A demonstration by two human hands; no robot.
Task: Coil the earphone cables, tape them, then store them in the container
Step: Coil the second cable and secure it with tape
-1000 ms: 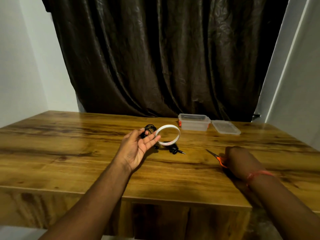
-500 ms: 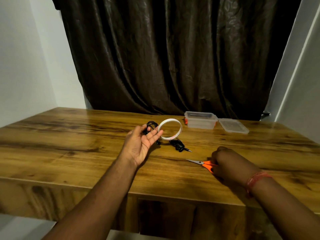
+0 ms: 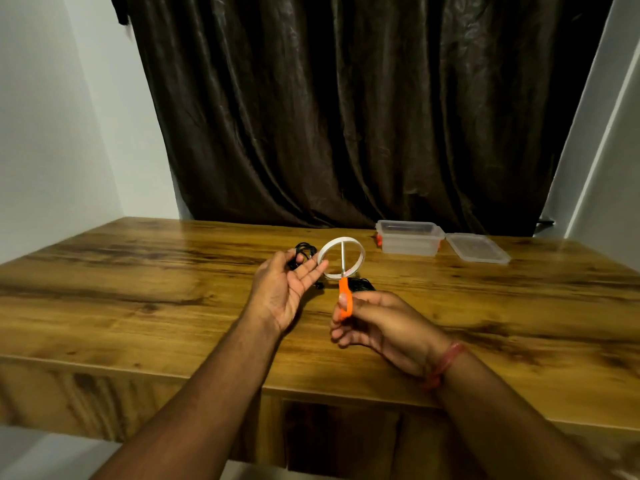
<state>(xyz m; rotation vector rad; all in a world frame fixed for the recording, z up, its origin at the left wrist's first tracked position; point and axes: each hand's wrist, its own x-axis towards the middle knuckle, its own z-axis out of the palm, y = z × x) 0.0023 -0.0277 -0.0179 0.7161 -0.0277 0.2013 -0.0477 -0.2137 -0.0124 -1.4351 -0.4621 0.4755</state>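
Observation:
My left hand [image 3: 282, 289] is raised palm up over the table's middle and holds a coiled black earphone cable [image 3: 304, 252] against its fingers, with the white tape roll [image 3: 341, 258] hanging off the fingertips. My right hand [image 3: 377, 327] grips orange-handled scissors [image 3: 344, 292], blades pointing up in front of the roll. A second black earphone cable [image 3: 362, 284] lies on the wood just behind the scissors. The clear container [image 3: 408, 237] stands at the back right, uncovered.
The container's clear lid [image 3: 478, 248] lies flat beside it on the right. The wooden table [image 3: 138, 292] ends at a near edge below my forearms. A dark curtain [image 3: 346, 109] hangs behind the table.
My right hand lifted the scissors off the table and brought them left, up to the tape roll. My left hand kept the cable and roll in place.

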